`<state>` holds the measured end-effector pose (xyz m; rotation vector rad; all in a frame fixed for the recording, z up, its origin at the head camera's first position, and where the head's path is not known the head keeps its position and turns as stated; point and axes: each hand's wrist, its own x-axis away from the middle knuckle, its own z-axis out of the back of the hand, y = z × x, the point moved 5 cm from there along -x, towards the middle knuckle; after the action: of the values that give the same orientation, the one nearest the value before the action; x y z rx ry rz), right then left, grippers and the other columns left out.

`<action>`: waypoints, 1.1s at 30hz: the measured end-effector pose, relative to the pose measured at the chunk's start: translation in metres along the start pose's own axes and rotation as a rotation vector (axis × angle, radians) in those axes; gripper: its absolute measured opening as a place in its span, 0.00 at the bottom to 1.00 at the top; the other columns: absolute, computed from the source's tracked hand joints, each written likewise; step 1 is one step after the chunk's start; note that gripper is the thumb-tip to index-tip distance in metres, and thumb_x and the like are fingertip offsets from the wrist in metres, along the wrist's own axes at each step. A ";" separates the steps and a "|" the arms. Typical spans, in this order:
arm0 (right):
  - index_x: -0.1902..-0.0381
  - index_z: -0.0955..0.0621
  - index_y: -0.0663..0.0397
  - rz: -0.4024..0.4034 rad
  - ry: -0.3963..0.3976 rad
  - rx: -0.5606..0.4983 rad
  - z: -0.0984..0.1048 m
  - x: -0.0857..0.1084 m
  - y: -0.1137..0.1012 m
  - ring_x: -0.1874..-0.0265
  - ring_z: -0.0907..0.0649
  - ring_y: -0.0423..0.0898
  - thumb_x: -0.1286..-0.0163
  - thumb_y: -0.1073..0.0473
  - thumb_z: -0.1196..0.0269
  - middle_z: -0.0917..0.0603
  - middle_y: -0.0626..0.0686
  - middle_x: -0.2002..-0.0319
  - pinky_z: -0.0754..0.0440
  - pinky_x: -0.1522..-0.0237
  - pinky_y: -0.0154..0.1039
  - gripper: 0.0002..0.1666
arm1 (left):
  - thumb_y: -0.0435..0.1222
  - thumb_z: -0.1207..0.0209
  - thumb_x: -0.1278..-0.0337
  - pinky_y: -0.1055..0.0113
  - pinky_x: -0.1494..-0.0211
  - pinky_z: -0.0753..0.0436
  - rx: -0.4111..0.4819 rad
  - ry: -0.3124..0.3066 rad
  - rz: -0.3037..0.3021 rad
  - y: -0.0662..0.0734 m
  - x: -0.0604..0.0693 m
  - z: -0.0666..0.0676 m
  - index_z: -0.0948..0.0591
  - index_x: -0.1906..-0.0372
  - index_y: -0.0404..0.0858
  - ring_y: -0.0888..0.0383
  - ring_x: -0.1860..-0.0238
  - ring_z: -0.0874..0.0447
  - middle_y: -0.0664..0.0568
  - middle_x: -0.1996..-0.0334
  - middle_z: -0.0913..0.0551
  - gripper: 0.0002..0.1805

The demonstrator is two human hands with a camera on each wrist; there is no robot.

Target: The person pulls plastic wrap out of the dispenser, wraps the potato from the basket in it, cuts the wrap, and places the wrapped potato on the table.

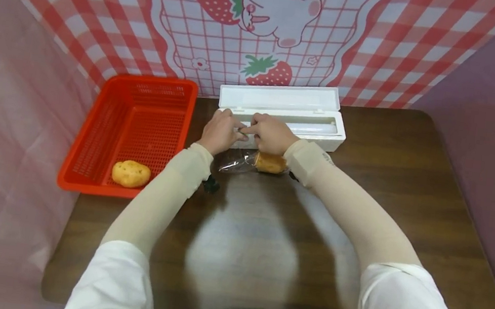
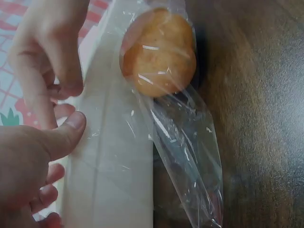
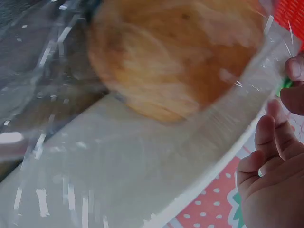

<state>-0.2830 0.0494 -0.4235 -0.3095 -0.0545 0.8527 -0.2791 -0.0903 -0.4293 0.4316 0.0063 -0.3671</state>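
A white plastic-wrap box (image 1: 332, 144) stands at the back of the table, its lid (image 1: 281, 97) raised and a pale roll (image 1: 314, 128) inside. Clear plastic wrap (image 2: 185, 147) drapes over the box's front and covers a potato (image 2: 161, 52) lying just before it. My left hand (image 1: 220, 131) pinches the wrap at the box's upper edge between thumb and fingers. Close beside it, my right hand (image 1: 272, 134) has bent fingers at the same edge, its index finger reaching toward the left thumb. Whether the right fingertips hold the film cannot be made out.
To the left sits a red plastic basket (image 1: 106, 190) with another potato (image 1: 130, 174) in its near part. A checked strawberry-print cloth (image 1: 393, 43) hangs behind the brown wooden table (image 1: 389, 201). Pink curtains (image 1: 6, 137) flank both sides.
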 end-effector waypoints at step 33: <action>0.42 0.15 0.36 -0.056 -0.006 0.071 0.023 0.055 0.051 0.58 0.27 0.52 0.44 0.66 0.44 0.22 0.52 0.57 0.32 0.59 0.49 0.33 | 0.48 0.26 0.49 0.58 0.59 0.23 0.108 -0.081 0.096 -0.016 -0.001 -0.003 0.09 0.65 0.43 0.53 0.58 0.26 0.52 0.63 0.19 0.13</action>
<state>-0.2884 0.1274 -0.4208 -0.2379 -0.0383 0.7981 -0.2850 -0.1020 -0.4385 0.5213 -0.1132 -0.2913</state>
